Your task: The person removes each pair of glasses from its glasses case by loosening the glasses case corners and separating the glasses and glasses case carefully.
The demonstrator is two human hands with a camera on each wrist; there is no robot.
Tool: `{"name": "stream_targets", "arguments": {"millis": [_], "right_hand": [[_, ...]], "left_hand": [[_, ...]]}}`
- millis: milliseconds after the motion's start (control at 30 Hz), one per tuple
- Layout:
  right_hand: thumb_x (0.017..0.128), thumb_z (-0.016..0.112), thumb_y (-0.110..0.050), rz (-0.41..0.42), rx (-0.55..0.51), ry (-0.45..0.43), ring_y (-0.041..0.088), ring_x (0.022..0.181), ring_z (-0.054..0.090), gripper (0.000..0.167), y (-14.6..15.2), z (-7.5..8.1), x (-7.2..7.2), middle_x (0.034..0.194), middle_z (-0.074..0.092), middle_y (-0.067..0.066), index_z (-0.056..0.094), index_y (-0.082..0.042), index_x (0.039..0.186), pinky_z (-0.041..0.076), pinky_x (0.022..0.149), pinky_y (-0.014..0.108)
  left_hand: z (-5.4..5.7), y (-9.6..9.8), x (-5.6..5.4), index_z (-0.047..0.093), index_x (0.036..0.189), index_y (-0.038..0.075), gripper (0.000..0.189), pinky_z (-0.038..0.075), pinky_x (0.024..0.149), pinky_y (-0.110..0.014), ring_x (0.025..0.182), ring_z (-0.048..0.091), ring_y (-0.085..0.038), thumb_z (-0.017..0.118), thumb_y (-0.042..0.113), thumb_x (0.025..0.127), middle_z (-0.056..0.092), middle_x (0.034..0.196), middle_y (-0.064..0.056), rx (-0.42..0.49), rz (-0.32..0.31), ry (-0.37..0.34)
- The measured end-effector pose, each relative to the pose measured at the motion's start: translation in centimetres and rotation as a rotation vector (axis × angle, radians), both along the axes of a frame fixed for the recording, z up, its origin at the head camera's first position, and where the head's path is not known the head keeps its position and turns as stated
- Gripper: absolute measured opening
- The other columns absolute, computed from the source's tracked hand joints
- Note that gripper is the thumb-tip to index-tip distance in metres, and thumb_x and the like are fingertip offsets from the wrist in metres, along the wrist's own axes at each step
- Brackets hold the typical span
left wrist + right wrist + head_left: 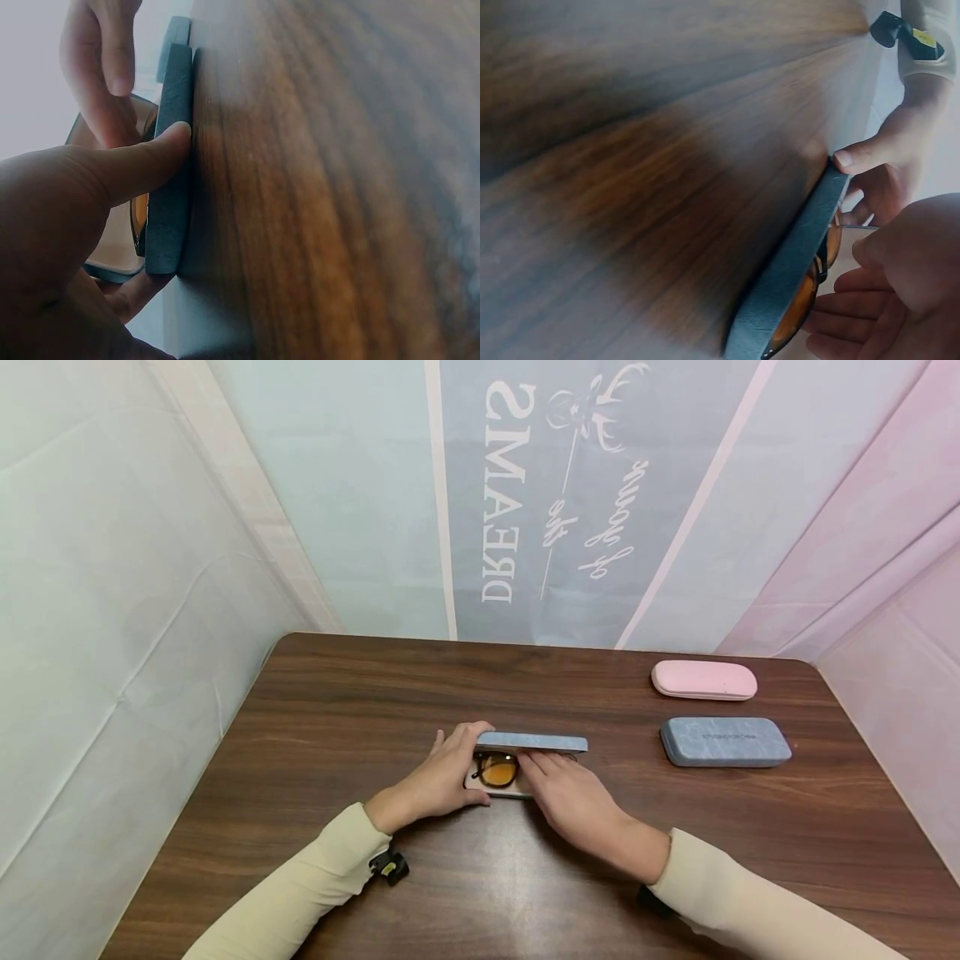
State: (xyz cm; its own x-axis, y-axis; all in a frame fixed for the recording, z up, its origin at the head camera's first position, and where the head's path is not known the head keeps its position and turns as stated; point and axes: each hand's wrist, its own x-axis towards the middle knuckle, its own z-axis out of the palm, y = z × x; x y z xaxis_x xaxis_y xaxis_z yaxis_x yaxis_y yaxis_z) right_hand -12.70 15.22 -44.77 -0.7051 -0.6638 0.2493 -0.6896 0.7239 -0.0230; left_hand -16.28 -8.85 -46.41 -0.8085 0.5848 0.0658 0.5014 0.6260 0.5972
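A blue glasses case stands with its lid partly raised in the middle of the table. Inside lie dark-framed glasses with orange lenses, partly covered by my right hand. My left hand grips the case's left end; in the left wrist view its thumb presses the front wall. The fingers of my right hand reach into the opening under the lid, over the glasses. From the right wrist view, those fingers look fairly straight beside the glasses; whether they touch them I cannot tell.
To the right on the brown wooden table lies a second blue glasses case, closed. Behind it is a closed pink glasses case. A printed cloth hangs along the table's far edge.
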Motion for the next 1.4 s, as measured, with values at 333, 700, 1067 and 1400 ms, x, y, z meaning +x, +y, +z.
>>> {"name": "stream_targets", "arguments": {"millis": [333, 700, 1067, 1400], "right_hand": [[0.097, 0.069, -0.01, 0.012, 0.111, 0.085, 0.029, 0.11, 0.065, 0.039, 0.0, -0.7, -0.8, 0.128, 0.065, 0.015, 0.062, 0.003, 0.133, 0.055, 0.089, 0.042], [0.091, 0.078, -0.026, 0.0, 0.051, 0.101, 0.027, 0.101, 0.067, 0.044, -0.4, -0.6, -1.1, 0.117, 0.069, 0.013, 0.068, 0.002, 0.124, 0.057, 0.083, 0.04], [0.093, 0.076, -0.028, -0.017, 0.09, 0.08, 0.026, 0.101, 0.066, 0.045, -0.6, -0.6, -1.3, 0.118, 0.067, 0.012, 0.067, 0.001, 0.125, 0.057, 0.081, 0.04], [0.093, 0.075, -0.028, -0.025, 0.086, 0.076, 0.026, 0.101, 0.066, 0.043, -0.7, -0.7, -1.3, 0.117, 0.068, 0.011, 0.068, 0.001, 0.124, 0.058, 0.08, 0.039]], "left_hand": [[-0.1, 0.0, -0.1, 0.024, 0.152, 0.014, 0.098, 0.012, 0.114, -0.072, 0.143, 0.038, -0.031, 0.089, 0.027, 0.08, 0.042, 0.146, -0.016, -0.004, 0.004, -0.011], [0.1, 0.1, -0.1, 0.022, 0.153, 0.013, 0.097, 0.011, 0.115, -0.071, 0.144, 0.037, -0.031, 0.087, 0.027, 0.082, 0.041, 0.147, -0.016, -0.015, 0.007, -0.025], [0.0, 0.0, -0.1, 0.023, 0.153, 0.013, 0.098, 0.011, 0.114, -0.073, 0.143, 0.038, -0.032, 0.088, 0.027, 0.081, 0.04, 0.148, -0.017, 0.0, 0.003, -0.023], [0.0, -0.1, -0.1, 0.023, 0.152, 0.013, 0.098, 0.012, 0.113, -0.074, 0.143, 0.039, -0.034, 0.088, 0.027, 0.081, 0.041, 0.147, -0.018, 0.0, -0.001, -0.018]]}}
